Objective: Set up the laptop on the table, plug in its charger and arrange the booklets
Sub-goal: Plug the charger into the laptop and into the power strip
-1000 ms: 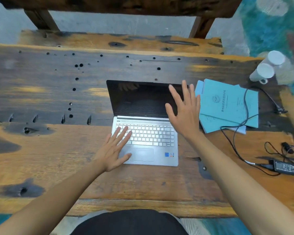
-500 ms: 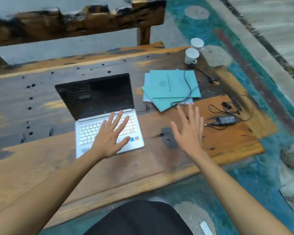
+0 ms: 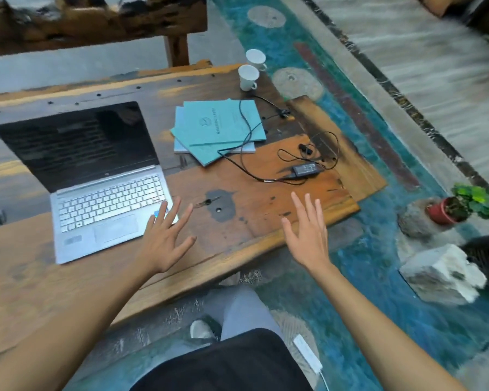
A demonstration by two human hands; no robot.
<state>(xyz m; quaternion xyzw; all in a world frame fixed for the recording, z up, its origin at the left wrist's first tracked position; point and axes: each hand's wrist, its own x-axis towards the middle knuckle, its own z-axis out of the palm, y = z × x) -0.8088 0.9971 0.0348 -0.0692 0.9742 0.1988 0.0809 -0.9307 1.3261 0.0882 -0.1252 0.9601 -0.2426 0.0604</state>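
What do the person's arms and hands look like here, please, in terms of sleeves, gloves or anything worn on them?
Both forearms are bare as far as the frame shows, with no sleeves visible. The left hand and right hand wear no gloves, and I can see no rings, watch or wristband.

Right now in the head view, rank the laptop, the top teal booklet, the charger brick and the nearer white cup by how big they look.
1. laptop, clearly largest.
2. top teal booklet.
3. and 4. nearer white cup and charger brick look alike in size; the cup stands farther away, so I won't rank them.
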